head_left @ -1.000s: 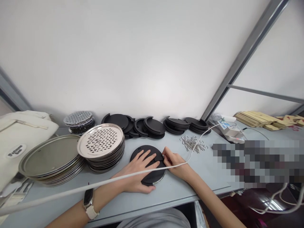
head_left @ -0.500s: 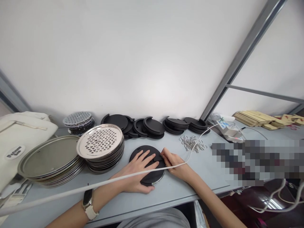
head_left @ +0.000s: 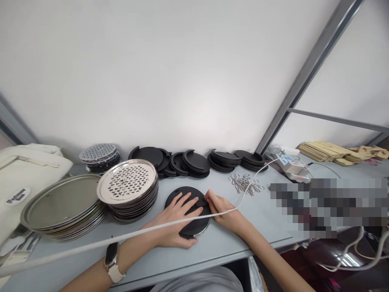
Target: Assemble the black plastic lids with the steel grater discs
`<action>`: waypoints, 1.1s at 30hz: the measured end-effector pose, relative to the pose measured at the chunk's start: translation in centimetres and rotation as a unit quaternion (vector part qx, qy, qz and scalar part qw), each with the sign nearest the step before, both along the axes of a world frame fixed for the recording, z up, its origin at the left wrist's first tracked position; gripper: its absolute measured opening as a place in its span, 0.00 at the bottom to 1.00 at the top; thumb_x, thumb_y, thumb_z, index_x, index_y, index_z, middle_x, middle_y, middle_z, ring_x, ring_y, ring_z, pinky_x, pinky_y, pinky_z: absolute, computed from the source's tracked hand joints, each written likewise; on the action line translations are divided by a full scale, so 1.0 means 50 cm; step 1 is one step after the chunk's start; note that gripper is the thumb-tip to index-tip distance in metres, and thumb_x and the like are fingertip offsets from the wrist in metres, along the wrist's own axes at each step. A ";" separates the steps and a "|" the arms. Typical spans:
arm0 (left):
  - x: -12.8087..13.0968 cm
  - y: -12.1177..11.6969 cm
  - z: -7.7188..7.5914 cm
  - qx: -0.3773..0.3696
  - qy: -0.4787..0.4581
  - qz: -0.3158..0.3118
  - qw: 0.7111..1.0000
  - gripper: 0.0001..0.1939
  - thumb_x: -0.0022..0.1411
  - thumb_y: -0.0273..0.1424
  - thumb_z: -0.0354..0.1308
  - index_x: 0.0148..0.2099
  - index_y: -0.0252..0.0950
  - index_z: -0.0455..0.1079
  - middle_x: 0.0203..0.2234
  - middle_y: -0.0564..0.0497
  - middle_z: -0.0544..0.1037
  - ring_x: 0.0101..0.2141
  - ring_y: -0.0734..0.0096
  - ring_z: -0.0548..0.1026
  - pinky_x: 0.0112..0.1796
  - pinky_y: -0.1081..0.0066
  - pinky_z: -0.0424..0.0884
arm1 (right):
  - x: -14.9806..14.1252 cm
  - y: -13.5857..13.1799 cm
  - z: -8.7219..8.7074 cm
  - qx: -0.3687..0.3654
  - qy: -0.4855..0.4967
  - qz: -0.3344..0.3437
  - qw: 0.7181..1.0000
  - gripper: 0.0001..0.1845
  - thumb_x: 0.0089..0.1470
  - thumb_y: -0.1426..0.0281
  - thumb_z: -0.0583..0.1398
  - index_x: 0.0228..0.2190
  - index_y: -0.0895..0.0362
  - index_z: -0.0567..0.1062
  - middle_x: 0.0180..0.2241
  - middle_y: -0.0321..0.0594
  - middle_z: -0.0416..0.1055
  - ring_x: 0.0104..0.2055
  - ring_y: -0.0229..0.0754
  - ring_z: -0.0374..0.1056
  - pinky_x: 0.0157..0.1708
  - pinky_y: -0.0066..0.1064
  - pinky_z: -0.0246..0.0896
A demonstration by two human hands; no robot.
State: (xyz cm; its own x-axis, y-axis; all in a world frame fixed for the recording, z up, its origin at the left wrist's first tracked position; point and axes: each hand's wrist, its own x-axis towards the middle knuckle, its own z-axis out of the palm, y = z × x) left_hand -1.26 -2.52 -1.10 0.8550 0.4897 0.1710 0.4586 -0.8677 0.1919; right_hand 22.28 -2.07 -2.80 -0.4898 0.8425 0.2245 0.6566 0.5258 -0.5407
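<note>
A black round disc (head_left: 199, 225) lies on the grey table, with a thin silvery rim showing at its lower right. My left hand (head_left: 178, 221) rests flat on top of it, fingers spread over the left and middle. At the disc's right edge, my right hand (head_left: 224, 210) is closed in a pinch; whatever sits between its fingertips is hidden. Behind my right hand is a loose pile of small metal hooks (head_left: 244, 184). Left of the disc stands a stack of round perforated metal plates (head_left: 132, 182).
A white cable (head_left: 133, 233) stretches across both forearms. Black notched discs (head_left: 197, 161) line the wall. Farther left are a stack of large metal lids (head_left: 63, 198), grater discs (head_left: 99, 151) and a cream bag (head_left: 27, 170). At right lie a small box (head_left: 293, 167) and wooden boards (head_left: 323, 150).
Both hands stay on the black disc. The right fingertips shift slightly at its edge. The whole view has drifted a little.
</note>
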 end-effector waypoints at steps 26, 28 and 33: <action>0.001 0.000 -0.001 0.003 0.006 0.005 1.000 0.44 0.51 0.41 0.62 0.66 0.39 0.49 0.64 0.42 0.51 0.63 0.43 0.46 0.59 0.46 0.44 | -0.006 0.001 0.001 -0.017 0.034 -0.025 0.999 0.04 0.61 0.73 0.45 0.36 0.53 0.57 0.26 0.35 0.64 0.25 0.40 0.63 0.27 0.28 0.54; 0.002 0.000 -0.001 0.002 0.005 0.007 1.000 0.44 0.51 0.41 0.62 0.66 0.39 0.49 0.64 0.42 0.51 0.63 0.43 0.46 0.59 0.46 0.44 | -0.005 0.001 0.000 -0.015 0.036 -0.027 0.999 0.04 0.61 0.73 0.45 0.36 0.53 0.57 0.26 0.34 0.64 0.25 0.40 0.62 0.27 0.28 0.54; 0.003 0.000 -0.002 0.000 0.006 0.010 1.000 0.43 0.51 0.41 0.62 0.66 0.39 0.50 0.64 0.42 0.51 0.63 0.43 0.46 0.59 0.46 0.44 | -0.003 0.001 0.004 -0.017 0.034 -0.024 0.999 0.04 0.61 0.73 0.45 0.36 0.53 0.57 0.26 0.33 0.63 0.24 0.39 0.63 0.27 0.28 0.54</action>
